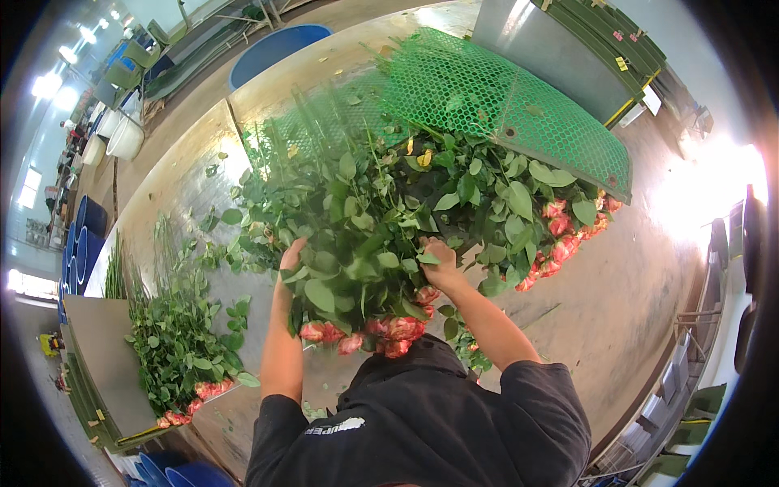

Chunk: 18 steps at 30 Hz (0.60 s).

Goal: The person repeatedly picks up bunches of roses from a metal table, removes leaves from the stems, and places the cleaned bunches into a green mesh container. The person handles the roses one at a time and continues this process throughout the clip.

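My left hand (294, 254) and my right hand (440, 260) clasp a large bunch of roses (350, 262) from its two sides. Its pink-red blooms (392, 332) point toward my body, and its leafy stems reach away over the metal table (182, 182). Leaves hide most of my left fingers. Just beyond my right hand, more roses (520, 201) lie with their stem ends under a green plastic mesh (450, 91), their red blooms (560, 246) sticking out at the right. Loose leaves lie around the bunch.
Another pile of roses (185, 350) rests at the left beside a grey panel (100, 359). An upright metal panel (548, 55) stands at the back right. Past the table are a large blue tub (274, 52), white buckets (126, 137) and several blue buckets (90, 249).
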{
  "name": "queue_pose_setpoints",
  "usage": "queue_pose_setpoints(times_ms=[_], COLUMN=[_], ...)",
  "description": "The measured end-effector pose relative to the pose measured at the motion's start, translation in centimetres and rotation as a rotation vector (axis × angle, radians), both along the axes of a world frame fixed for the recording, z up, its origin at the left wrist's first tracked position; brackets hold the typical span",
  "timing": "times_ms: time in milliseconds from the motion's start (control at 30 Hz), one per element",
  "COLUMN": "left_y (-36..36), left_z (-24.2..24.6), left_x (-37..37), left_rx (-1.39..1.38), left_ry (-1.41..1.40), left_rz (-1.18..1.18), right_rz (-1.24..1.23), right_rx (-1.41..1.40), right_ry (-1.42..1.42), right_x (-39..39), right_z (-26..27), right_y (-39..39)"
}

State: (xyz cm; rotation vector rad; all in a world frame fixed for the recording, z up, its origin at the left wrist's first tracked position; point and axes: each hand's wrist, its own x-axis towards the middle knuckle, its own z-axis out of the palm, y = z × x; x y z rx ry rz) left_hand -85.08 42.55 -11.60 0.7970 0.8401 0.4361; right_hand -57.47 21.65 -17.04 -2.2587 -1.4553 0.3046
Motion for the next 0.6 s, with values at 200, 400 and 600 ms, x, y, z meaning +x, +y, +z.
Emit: queue_pose_setpoints(times_ms=[200, 400, 600], left_y=[0.4, 0.6, 2.9], left_z=[0.4, -1.2, -7.5], left_x=[1.6, -1.1, -4.0], left_rx=[0.132, -0.059, 0.468], left_ry=[0.284, 0.026, 0.482], left_rz=[0.142, 0.208, 0.185], right_rz=[-0.155, -0.265, -0.412], right_rx=[0.048, 0.091, -0.118], right_ry=[0.122, 0.744, 1.21], right_x=[0.3, 6.1, 8.6], right_z=[-0.1, 0.7, 11.0], right_y=[-0.4, -2.0, -5.7])
